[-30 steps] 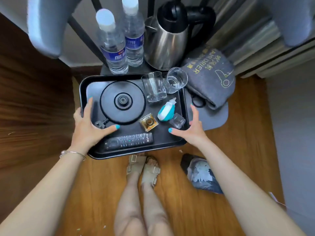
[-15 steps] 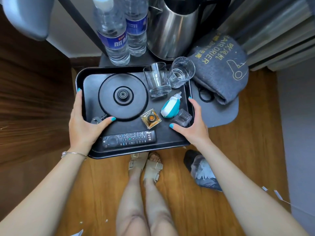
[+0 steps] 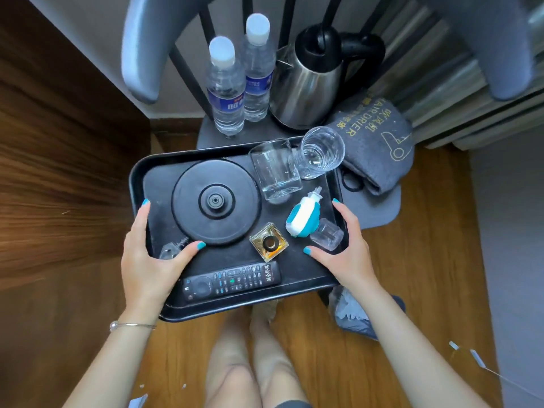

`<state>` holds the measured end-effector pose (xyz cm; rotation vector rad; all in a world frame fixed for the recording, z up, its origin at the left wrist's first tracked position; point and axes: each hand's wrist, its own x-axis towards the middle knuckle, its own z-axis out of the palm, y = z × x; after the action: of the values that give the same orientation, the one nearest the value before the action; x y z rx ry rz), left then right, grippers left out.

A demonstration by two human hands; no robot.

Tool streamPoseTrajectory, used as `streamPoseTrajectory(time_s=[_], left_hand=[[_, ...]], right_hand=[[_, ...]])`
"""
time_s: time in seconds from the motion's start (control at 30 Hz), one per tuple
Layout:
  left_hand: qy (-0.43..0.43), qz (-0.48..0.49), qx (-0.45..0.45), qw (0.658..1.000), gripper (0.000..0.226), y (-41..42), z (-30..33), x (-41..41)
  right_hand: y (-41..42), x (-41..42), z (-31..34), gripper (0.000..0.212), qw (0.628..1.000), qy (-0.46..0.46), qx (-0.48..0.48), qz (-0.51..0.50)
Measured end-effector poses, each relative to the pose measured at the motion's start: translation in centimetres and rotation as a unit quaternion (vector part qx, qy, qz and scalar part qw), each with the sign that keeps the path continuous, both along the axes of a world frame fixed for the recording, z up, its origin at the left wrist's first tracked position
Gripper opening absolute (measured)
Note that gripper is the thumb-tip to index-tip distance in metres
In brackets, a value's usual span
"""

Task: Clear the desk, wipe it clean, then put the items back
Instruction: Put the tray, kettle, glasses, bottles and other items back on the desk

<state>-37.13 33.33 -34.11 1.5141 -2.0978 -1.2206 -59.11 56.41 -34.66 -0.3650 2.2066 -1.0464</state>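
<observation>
— So, what's each hand doing?
— Left hand (image 3: 147, 260) grips the black tray's (image 3: 235, 307) left edge, thumb inside; right hand (image 3: 344, 248) clasps its right edge. Tray sits over the chair seat (image 3: 379, 207), loaded.

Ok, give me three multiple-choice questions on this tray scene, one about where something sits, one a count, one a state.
1. Where does the remote control lie?
A. on the tray's near edge
B. on the chair seat
C. on the floor

2. How many water bottles stand behind the tray?
A. one
B. two
C. four

3. How is the ribbed glass standing?
A. upright
B. upside down
C. tipped, leaning on the other glass

Answers: 1 A, it lies between the left hand and right hand; 2 B, two white caps show; 3 C, its mouth faces sideways.
</observation>
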Motion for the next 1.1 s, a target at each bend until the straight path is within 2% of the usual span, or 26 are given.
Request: streamPoseTrajectory(time_s=[0.37, 0.7, 0.83, 1.1], left_hand=[[0.008, 0.019, -0.017, 1.0, 0.101, 4.4, 16.5, 3.2], [0.017, 0.066, -0.045, 0.997, 0.088, 5.3, 31.2, 5.3], [0.022, 0.068, -0.07, 0.995, 0.081, 4.6, 35.6, 6.9], [0.053, 0.077, -0.08, 0.992, 0.084, 1.2, 39.8, 14.1]], right_hand=[[4.1, 1.8, 16.0, 0.093, 0.997, 0.069, -0.021, 0.036], [3.6, 1.6, 30.1, 0.104, 0.981, 0.129, -0.126, 0.072], [2.4, 3.1, 34.6, 0.097, 0.97, 0.149, -0.18, 0.073], [-1.9, 10.2, 40.8, 0.102, 0.96, 0.157, -0.223, 0.064]])
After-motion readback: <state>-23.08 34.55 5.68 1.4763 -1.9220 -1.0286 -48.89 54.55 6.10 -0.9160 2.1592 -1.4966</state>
